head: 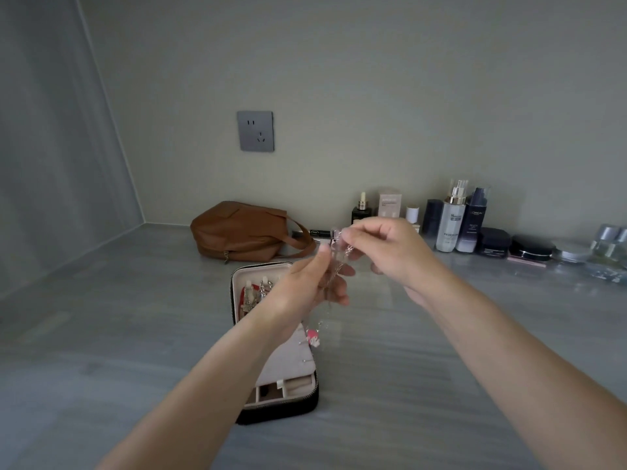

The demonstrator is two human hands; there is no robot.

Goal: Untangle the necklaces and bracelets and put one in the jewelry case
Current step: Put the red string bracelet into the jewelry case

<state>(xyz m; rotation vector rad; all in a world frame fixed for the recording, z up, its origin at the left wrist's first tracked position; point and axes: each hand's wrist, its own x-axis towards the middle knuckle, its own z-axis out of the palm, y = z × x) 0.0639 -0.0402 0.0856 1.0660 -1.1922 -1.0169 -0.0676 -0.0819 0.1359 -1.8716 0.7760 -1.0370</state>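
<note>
1. One brown bag (244, 232) sits far back on the bench (135, 334); cosmetics bottles (449, 222) line the far right.
2. The left hand (305, 286) and right hand (383, 252) pinch one thin chain (334, 266) above one open jewelry case (281, 401), hiding its middle.

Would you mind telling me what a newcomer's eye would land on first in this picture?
The two hands raised mid-frame: the right hand pinches the top of a thin silver chain, the left hand holds it lower down, and a pink charm dangles beneath. Under them the jewelry case lies open on the grey table, with a brown bag behind it and cosmetics bottles along the wall to the right.
</note>
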